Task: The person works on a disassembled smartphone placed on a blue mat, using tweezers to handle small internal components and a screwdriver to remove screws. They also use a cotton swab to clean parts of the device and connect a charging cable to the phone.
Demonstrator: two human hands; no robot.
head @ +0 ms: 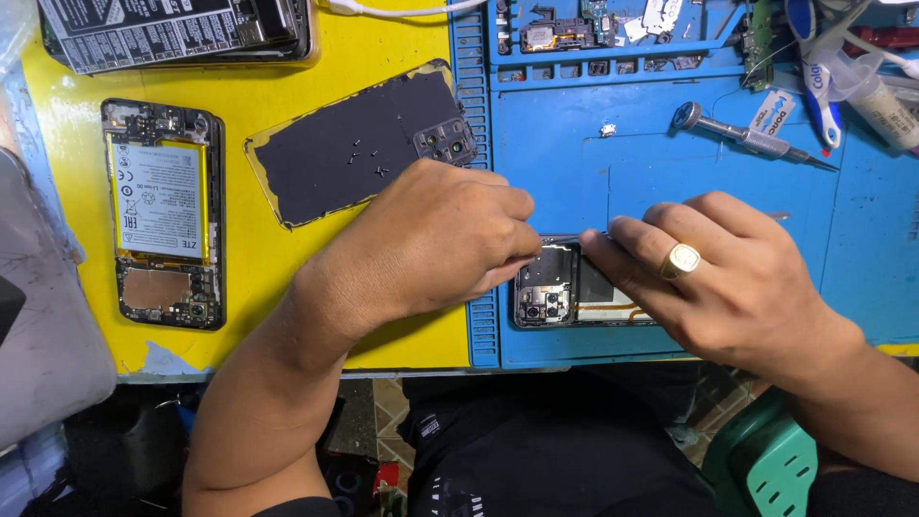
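An opened phone (pixel 560 287) lies on the blue work mat (pixel 670 172), its camera module and circuit parts exposed. My left hand (pixel 431 239) rests at the phone's left end with fingers curled tight against its upper corner; whether they pinch a small part is hidden. My right hand (pixel 728 268), wearing a gold ring, covers the phone's right part, its fingertips pressing down on the top edge.
A black phone back cover (pixel 354 144) with tiny screws on it lies on the yellow mat (pixel 258 77). Another opened phone with its battery (pixel 163 211) lies left. A screwdriver (pixel 747 139) and a glue tube (pixel 876 96) lie top right; loose parts fill the tray (pixel 613 33).
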